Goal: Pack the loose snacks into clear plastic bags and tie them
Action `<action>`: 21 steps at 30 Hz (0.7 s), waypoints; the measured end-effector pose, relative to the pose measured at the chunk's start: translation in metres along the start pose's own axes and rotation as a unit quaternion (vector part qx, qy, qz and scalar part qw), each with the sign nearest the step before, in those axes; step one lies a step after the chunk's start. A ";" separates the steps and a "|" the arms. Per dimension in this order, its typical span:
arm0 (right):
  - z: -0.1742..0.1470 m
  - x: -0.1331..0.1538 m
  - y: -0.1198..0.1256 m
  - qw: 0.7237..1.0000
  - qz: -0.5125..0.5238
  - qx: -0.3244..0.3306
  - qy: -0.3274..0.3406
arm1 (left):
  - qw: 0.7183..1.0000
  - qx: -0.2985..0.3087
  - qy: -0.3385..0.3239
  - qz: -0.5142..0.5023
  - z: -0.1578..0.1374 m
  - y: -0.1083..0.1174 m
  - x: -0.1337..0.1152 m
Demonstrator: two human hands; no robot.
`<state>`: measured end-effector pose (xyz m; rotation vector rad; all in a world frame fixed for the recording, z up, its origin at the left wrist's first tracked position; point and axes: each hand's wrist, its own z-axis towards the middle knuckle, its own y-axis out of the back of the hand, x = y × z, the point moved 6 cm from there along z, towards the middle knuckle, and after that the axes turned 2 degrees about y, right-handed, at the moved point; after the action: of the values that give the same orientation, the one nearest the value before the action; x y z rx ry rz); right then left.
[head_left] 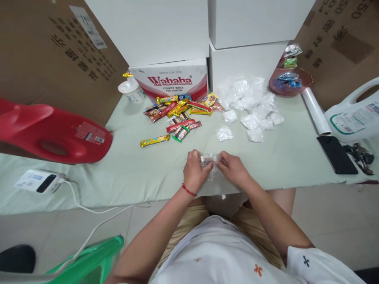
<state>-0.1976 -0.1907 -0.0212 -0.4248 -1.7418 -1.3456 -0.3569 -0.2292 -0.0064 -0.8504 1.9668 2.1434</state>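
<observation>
Between my two hands, just above the table's front edge, is a small clear plastic bag (211, 161). My left hand (196, 169), with a red cord at the wrist, pinches its left side. Fingers of my right hand (232, 167) close on its right side near the top. Whether anything lies inside the bag is hard to make out. Beyond my hands lies a pile of folded clear plastic bags (254, 108). To its left is a heap of wrapped snack bars (177, 110), with one yellow-wrapped bar (154, 141) lying apart.
A Wahaha carton (177, 77) and white boxes (248, 65) line the back. On the left are a red jug (56, 134), a paper cup (132, 90) and a white device (40, 181). At right: a pink bowl (287, 91), plastic roll (316, 112), phone (337, 155), keys (359, 156), white jug (352, 118).
</observation>
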 end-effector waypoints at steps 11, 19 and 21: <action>-0.031 -0.016 -0.029 0.808 0.565 -0.007 -0.169 | 0.969 0.017 -0.238 -0.071 -0.023 -0.020 -0.049; -0.024 -0.034 -0.026 0.823 0.535 -0.078 -0.174 | 0.886 0.075 -0.166 -0.426 -0.050 -0.016 -0.028; -0.026 -0.034 -0.021 0.823 0.542 -0.094 -0.140 | 0.871 -0.002 -0.019 -0.491 -0.041 -0.017 -0.007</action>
<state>-0.1819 -0.2141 -0.0601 -1.5152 -1.1740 -0.5982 -0.3306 -0.2632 -0.0185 -1.3834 1.0710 1.4989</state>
